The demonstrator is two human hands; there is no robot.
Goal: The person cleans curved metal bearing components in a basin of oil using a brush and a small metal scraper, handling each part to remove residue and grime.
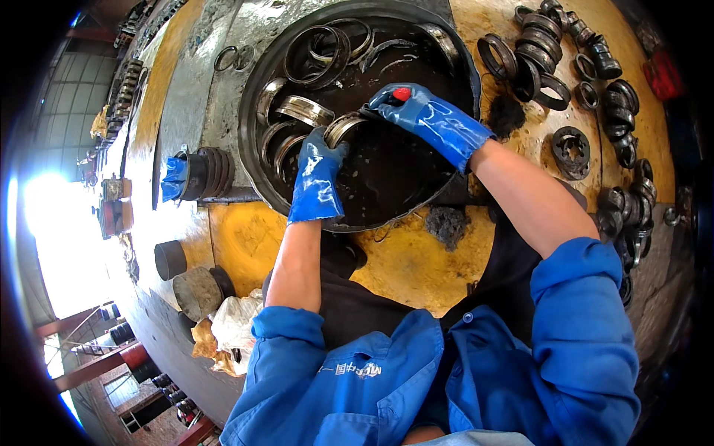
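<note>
Both my hands wear wet blue rubber gloves over a large round dark basin of black liquid. My left hand has its fingers closed on the near-left side of a shiny metal ring, which is tilted above the liquid. At the ring's far right edge, my right hand is closed around a small tool with a red end. The tool's working end is mostly hidden by the glove and ring. Another wide metal ring lies just beyond my left hand.
More rings lean along the basin's far and left sides. Dark greasy rings and a notched disc lie to the right. A clump of dark scrap fibre sits near the basin's front edge. Cylinders stand at left.
</note>
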